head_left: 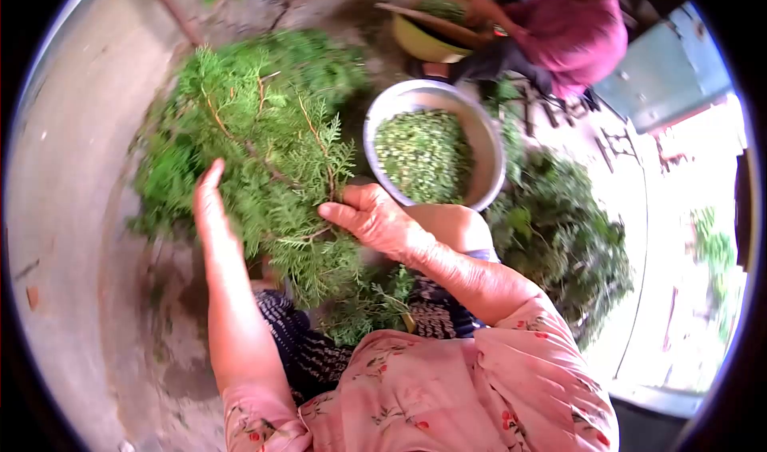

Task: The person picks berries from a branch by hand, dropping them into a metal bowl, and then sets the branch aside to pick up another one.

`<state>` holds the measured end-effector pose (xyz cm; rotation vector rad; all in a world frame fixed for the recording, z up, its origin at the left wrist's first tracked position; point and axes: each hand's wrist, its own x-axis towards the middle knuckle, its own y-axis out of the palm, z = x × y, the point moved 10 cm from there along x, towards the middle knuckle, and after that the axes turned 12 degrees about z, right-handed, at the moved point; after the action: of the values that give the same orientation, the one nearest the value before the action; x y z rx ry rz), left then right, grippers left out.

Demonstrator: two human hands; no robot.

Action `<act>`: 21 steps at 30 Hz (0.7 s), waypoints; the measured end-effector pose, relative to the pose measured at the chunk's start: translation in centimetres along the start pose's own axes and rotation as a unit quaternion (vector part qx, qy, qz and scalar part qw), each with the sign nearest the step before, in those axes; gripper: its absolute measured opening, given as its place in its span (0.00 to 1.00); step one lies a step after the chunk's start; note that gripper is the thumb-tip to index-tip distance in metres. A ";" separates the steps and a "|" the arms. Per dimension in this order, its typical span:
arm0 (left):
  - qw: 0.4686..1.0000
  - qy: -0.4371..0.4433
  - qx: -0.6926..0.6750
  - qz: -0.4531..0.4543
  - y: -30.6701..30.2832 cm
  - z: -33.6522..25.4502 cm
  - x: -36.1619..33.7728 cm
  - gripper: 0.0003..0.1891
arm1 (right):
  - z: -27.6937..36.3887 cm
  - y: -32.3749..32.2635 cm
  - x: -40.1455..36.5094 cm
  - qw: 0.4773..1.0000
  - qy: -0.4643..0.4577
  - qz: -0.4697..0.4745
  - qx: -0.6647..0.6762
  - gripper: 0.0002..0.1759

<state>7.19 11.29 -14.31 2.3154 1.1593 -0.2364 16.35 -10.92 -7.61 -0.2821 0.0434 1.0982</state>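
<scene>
A large leafy evergreen branch [264, 144], with flat, feathery, scale-like sprays and thin brown stems, rises in front of my lap. My right hand [369, 222] pinches a stem at its right side between thumb and fingers. At the branch's left edge, my left hand [211, 196] is seen edge-on, its fingers stretched out beside the greenery. Just beyond my right hand stands a round metal basin [489, 152] that holds many small green bits [422, 155]. More green sprigs [363, 308] lie across my lap.
A heap of cut greenery [559, 236] lies on the right. At the upper right, a seated person in a purple top [571, 32] works over a yellow basin [423, 44]. A blue metal box [671, 68] stands behind that person. Pale concrete floor [80, 212] stretches along the left.
</scene>
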 end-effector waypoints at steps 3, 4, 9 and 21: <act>0.997 0.020 -0.019 0.073 -1.7 0.8 2.2 0.15 | 0.5 -2.1 -3.9 0.993 0.063 -0.054 0.087 0.20; 0.994 -0.001 -0.040 0.100 -3.5 1.8 4.5 0.14 | 0.7 -3.3 -5.8 0.984 0.097 -0.093 0.114 0.19; 0.984 -0.044 -0.138 0.102 -3.7 2.4 3.9 0.10 | -3.3 -9.7 -14.5 0.936 0.085 -0.237 0.244 0.14; 0.974 -0.094 -0.129 0.158 -5.3 5.6 9.4 0.07 | -9.1 -27.4 -47.9 0.563 0.147 -0.797 -0.159 0.22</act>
<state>9.26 17.36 -24.68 2.1537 0.6723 -0.1713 19.51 -66.53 -2.49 -0.6333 -0.1137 -0.8292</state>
